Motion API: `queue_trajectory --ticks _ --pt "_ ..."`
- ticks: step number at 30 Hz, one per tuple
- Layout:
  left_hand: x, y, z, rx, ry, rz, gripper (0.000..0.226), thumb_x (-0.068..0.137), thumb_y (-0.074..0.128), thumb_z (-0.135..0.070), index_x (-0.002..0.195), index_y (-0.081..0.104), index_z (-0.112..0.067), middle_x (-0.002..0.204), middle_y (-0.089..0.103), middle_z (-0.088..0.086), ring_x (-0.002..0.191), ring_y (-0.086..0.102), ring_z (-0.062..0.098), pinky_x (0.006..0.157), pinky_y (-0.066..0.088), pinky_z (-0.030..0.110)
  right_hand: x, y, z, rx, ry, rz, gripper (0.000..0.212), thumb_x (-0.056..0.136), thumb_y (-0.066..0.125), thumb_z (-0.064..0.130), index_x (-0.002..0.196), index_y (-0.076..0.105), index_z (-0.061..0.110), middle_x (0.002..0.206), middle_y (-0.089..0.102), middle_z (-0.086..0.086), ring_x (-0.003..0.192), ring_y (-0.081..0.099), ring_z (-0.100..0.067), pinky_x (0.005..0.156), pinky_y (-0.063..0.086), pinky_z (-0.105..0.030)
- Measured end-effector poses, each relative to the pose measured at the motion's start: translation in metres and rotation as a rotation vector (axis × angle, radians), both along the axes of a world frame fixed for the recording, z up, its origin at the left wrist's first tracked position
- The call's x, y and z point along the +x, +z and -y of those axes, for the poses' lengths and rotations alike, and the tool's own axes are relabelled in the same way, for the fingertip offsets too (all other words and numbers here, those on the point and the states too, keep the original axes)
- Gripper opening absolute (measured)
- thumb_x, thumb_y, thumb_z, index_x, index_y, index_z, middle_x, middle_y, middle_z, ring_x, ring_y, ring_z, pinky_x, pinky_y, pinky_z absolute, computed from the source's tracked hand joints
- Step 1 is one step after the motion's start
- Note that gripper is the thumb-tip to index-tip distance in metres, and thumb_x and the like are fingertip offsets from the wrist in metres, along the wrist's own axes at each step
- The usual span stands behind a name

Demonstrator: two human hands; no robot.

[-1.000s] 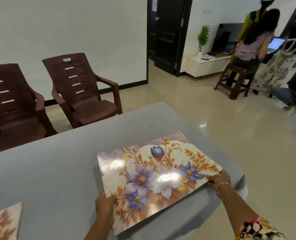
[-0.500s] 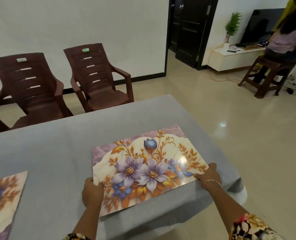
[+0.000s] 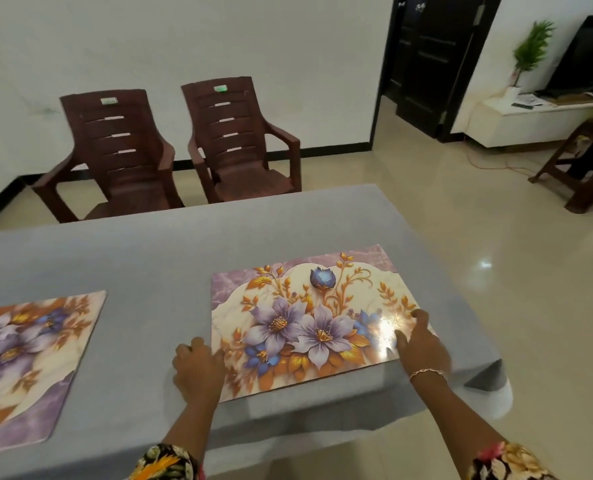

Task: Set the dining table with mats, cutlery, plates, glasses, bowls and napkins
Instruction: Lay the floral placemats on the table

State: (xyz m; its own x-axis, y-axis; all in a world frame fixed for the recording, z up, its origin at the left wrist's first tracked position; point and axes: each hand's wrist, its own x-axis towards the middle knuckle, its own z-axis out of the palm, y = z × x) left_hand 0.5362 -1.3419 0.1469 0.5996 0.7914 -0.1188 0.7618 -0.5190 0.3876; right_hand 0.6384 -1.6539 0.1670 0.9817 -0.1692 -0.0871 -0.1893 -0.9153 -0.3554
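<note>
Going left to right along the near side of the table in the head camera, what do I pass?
Left mat → left hand, at the next mat's left edge → right mat → right hand, lying on that mat's right edge → the table at its draped right corner.

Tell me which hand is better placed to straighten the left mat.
Left, probably: the left hand sits at the right mat's left edge, nearer the left mat; the right hand lies flat on the right mat's right end.
</note>
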Motion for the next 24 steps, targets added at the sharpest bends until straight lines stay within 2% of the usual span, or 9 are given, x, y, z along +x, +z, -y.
queue_trajectory --ticks 4,7,13,17,21,24 --pt "-0.027 0.006 -0.016 0.056 -0.011 0.057 0.039 0.091 0.058 -0.027 0.121 0.052 -0.004 0.119 0.049 0.018 0.108 0.049 0.032 0.082 0.044 0.039 -0.003 0.004 -0.053 -0.002 0.313 0.055 0.043 0.092 0.047 0.027 0.133 0.036 0.021 0.107 0.065 -0.007 0.092 0.064 -0.028 0.069 0.047 -0.031" --pt "-0.051 0.012 -0.038 0.094 -0.007 0.105 0.039 0.091 0.058 -0.028 0.121 0.054 -0.005 0.118 0.051 0.018 0.107 0.05 0.032 0.082 0.046 0.041 -0.012 0.004 -0.102 -0.012 0.513 0.036 0.047 0.091 0.046 0.022 0.136 0.034 0.022 0.108 0.064 -0.007 0.092 0.064 -0.028 0.069 0.048 -0.032" --pt "-0.115 0.02 -0.101 0.131 0.068 0.125 0.039 0.094 0.05 -0.032 0.127 0.05 -0.011 0.125 0.051 0.01 0.118 0.047 0.025 0.089 0.043 0.034 -0.043 0.007 -0.213 0.045 0.798 0.003 0.04 0.094 0.043 0.025 0.133 0.036 0.023 0.11 0.065 -0.006 0.096 0.063 -0.027 0.075 0.048 -0.033" --pt "-0.163 0.02 -0.158 0.145 0.135 0.026 0.04 0.096 0.044 -0.037 0.13 0.044 -0.017 0.13 0.046 0.004 0.121 0.043 0.021 0.092 0.041 0.031 -0.076 0.014 -0.295 0.1 0.896 -0.014 0.035 0.093 0.048 0.025 0.126 0.041 0.02 0.097 0.066 -0.005 0.09 0.064 -0.027 0.073 0.048 -0.031" --pt "-0.204 0.018 -0.22 0.1 0.209 0.028 0.041 0.095 0.046 -0.037 0.131 0.042 -0.018 0.132 0.043 0.003 0.123 0.04 0.02 0.094 0.04 0.029 -0.112 0.015 -0.373 0.206 0.944 -0.062 0.03 0.091 0.054 0.02 0.119 0.047 0.015 0.069 0.056 -0.002 0.065 0.057 -0.023 0.064 0.046 -0.031" --pt "-0.23 0.012 -0.263 0.088 0.196 0.026 0.044 0.094 0.049 -0.036 0.133 0.042 -0.019 0.133 0.043 0.002 0.124 0.039 0.02 0.095 0.038 0.029 -0.134 0.008 -0.428 0.344 0.842 -0.172 0.023 0.09 0.057 0.018 0.111 0.052 0.012 0.072 0.061 -0.013 0.069 0.06 -0.028 0.069 0.05 -0.035"
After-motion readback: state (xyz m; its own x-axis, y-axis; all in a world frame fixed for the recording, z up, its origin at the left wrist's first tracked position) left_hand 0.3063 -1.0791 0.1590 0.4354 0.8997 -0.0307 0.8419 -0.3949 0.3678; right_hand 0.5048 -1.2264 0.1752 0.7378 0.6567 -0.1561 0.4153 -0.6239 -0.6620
